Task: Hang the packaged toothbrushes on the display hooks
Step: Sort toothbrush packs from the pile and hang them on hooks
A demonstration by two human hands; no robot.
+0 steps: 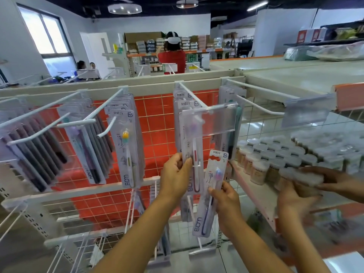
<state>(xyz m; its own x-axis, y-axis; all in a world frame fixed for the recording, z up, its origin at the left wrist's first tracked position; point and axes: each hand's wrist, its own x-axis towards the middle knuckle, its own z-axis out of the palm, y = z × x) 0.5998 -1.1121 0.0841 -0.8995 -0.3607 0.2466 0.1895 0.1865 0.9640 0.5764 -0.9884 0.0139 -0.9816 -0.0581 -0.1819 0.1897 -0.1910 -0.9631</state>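
My right hand (226, 200) grips a packaged toothbrush (211, 186) with a purple handle, held upright below the middle display hook (194, 97). My left hand (176, 174) pinches the lower edge of a hanging toothbrush pack (194, 154) with a red handle, the front one on that hook. A clear price-tag holder (214, 120) hangs at the hook's tip, over the pack's top. More packs hang behind it.
Further hooks to the left carry toothbrush packs (128, 146) and dark-handled ones (39, 154). Another hook (262, 88) with a tag holder (307, 109) juts out right. Another person's two hands (307, 186) handle jars on the right shelf (254, 194). An orange grid panel backs the rack.
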